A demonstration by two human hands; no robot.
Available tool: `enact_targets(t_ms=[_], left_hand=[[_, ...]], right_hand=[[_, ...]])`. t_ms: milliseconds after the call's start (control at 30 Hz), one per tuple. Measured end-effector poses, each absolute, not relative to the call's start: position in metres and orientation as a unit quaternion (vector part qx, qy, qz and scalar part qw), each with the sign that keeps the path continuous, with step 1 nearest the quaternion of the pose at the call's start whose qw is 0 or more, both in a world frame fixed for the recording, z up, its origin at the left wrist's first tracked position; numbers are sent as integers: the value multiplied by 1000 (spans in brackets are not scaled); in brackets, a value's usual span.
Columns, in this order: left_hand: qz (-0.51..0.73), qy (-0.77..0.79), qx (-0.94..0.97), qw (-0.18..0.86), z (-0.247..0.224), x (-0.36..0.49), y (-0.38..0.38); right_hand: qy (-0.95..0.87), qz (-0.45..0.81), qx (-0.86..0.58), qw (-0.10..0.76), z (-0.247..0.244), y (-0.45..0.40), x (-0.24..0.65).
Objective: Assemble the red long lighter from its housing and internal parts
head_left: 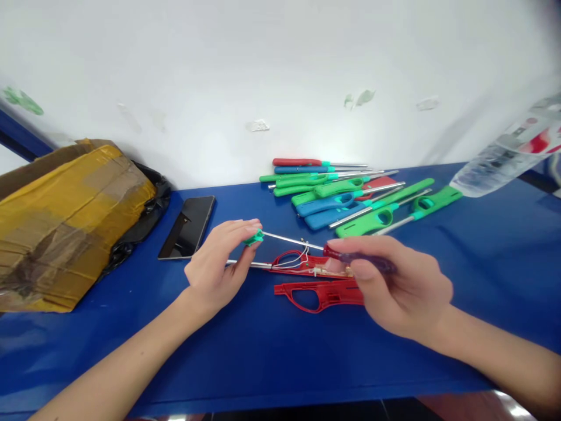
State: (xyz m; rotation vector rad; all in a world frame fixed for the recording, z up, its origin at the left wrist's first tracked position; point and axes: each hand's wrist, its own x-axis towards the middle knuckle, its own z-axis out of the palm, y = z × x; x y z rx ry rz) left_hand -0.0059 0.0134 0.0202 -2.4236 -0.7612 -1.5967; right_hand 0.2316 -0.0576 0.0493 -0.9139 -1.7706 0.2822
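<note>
- Above the blue surface (272,362), my left hand (221,254) pinches a small green piece (254,237) between thumb and fingers.
- Opposite it, my right hand (403,286) is wrapped around the handle of a screwdriver (328,251), its tip at the green piece; whether it goes inside, I cannot tell.
- Below the screwdriver lies an opened red lighter half (302,266) with white wires; nearer me, a second red shell (322,295).
- Beyond my hands, colored lighters (331,203) lie piled; a phone (188,227) rests left.
</note>
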Motion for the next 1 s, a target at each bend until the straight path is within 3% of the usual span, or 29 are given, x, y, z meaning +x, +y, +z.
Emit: enact_targets(t_ms=[200,400,633,833,1000], left_hand=[[-503,-230,-826,104,25,-8,15],[-467,-181,-863,71,22,-10,18],[-447,-154,-880,50,18,-9,16],[-471,-178,-862,57,24,-5,11],[-494,-207,-840,87,25,-5,14]], right_hand=[[-809,73,-350,466,63,-51,240],[-846,141,-343,383,77,-39,264],[-795,264,-378,394,74,-34,270],[-688,424,-370,458,61,-21,260],[-715,329,-374,490,58,-26,255]])
